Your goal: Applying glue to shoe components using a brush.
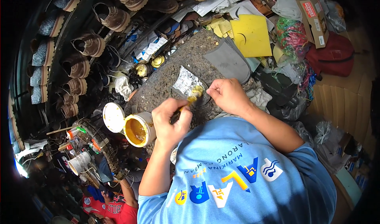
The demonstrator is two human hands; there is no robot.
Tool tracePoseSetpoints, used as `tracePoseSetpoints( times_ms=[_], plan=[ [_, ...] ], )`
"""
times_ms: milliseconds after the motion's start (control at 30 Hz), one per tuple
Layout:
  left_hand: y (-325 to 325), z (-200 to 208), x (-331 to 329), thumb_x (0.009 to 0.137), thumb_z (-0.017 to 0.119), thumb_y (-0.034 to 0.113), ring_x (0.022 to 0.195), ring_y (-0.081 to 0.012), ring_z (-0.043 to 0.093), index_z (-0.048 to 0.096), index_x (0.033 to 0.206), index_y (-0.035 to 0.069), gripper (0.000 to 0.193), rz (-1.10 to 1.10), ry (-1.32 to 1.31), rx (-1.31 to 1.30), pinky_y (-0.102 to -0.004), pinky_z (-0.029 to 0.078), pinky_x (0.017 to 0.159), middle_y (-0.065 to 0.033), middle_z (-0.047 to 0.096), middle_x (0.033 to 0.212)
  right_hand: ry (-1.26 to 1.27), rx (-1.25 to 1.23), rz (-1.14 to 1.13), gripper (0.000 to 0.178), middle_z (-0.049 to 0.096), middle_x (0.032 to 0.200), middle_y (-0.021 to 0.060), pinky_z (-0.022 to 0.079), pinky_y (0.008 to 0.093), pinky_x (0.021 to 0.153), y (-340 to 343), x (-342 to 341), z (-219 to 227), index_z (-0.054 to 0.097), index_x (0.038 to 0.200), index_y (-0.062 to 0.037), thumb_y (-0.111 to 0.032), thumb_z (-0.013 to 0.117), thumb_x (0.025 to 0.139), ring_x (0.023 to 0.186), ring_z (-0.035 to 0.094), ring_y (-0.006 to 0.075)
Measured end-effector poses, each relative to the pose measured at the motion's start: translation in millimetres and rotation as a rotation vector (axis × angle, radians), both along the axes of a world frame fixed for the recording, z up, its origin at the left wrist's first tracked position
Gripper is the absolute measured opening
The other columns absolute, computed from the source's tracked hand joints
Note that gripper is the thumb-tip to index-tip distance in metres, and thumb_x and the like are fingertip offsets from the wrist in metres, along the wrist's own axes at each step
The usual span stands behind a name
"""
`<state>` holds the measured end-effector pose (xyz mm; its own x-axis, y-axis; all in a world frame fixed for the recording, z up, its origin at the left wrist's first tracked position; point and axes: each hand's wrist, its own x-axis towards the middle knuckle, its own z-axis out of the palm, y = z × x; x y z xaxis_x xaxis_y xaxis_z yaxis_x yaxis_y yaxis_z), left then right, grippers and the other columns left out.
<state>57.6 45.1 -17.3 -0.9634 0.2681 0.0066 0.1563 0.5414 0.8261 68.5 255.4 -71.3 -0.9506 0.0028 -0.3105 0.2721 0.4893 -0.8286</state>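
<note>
My left hand [171, 115] is closed round the handle of a brush [193, 96], its bristles coated in yellow. The bristles are over the lower right part of a curved shoe-upper piece [187, 81] with a patchy white surface, which lies on a rough, crusted work surface [158, 87]. My right hand [228, 94] has its thumb and fingers pinched at the right of the brush tip, by the piece's edge; whatever is between them is too small to tell. Left of my left hand, an open white tub [149, 123] contains yellow-brown glue-like paste, its lid [113, 117] tilted beside it.
Grey cut sheets [229, 60] and a yellow sheet [250, 35] lie beyond my right hand. Brown shoes [111, 17] line racks at the left. Small yellow-smeared cans [142, 69] stand past the tub. A person in red [113, 206] is at lower left. A cardboard box [314, 22] rests at far right.
</note>
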Motion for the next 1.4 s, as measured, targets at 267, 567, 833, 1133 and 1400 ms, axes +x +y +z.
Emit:
tracePoseSetpoints(
  times_ms=[267, 567, 833, 1133, 1400],
  plan=[
    [-12.3, 27.5, 0.0, 0.073, 0.066, -0.002, 0.060, -0.0259, 0.066, 0.071, 0.081, -0.003, 0.010, -0.098, -0.012, -0.031, -0.0343, 0.052, 0.058, -0.0145, 0.066, 0.069, -0.001, 0.009, 0.015, 0.015, 0.070, 0.076, 0.0219, 0.057, 0.0479, 0.074, 3.5, 0.4, -1.2, 0.072, 0.082, -0.0008, -0.014, 0.068, 0.087, 0.076, 0.070, 0.0407],
    [-19.6, 27.0, -4.7, 0.071, 0.065, 0.000, 0.060, -0.0284, 0.065, 0.071, 0.080, -0.003, 0.011, -0.188, -0.006, -0.097, -0.0362, 0.052, 0.059, -0.0140, 0.066, 0.069, 0.087, 0.030, 0.026, 0.016, 0.070, 0.072, 0.0177, 0.054, 0.0397, 0.062, 3.3, 4.4, -7.5, 0.071, 0.085, 0.0007, -0.015, 0.072, 0.088, 0.066, 0.071, 0.0304],
    [-21.4, 28.1, -24.8, 0.072, 0.065, 0.002, 0.063, -0.0280, 0.067, 0.072, 0.080, -0.002, 0.011, -0.182, 0.036, -0.157, -0.0359, 0.053, 0.062, -0.0152, 0.067, 0.071, 0.077, 0.016, 0.031, 0.015, 0.071, 0.073, 0.0174, 0.054, 0.0388, 0.063, 3.6, 4.4, -8.5, 0.071, 0.084, 0.0000, -0.015, 0.073, 0.088, 0.067, 0.071, 0.0308],
    [-21.9, 27.5, -31.0, 0.072, 0.068, 0.003, 0.064, -0.0287, 0.068, 0.072, 0.081, -0.001, 0.011, -0.137, 0.051, -0.211, -0.0357, 0.054, 0.062, -0.0159, 0.067, 0.071, 0.115, 0.033, 0.044, 0.015, 0.071, 0.073, 0.0171, 0.054, 0.0390, 0.063, 3.5, 3.9, -11.0, 0.071, 0.084, 0.0002, -0.014, 0.073, 0.088, 0.066, 0.071, 0.0299],
    [-36.3, 22.3, -48.0, 0.072, 0.065, 0.005, 0.067, -0.0313, 0.069, 0.073, 0.079, -0.002, 0.012, -0.139, 0.036, -0.220, -0.0389, 0.054, 0.066, -0.0167, 0.069, 0.073, 0.124, -0.002, 0.036, 0.015, 0.070, 0.071, 0.0166, 0.052, 0.0389, 0.059, 3.1, 3.0, -7.8, 0.072, 0.086, 0.0008, -0.014, 0.072, 0.089, 0.062, 0.069, 0.0283]
  ],
)
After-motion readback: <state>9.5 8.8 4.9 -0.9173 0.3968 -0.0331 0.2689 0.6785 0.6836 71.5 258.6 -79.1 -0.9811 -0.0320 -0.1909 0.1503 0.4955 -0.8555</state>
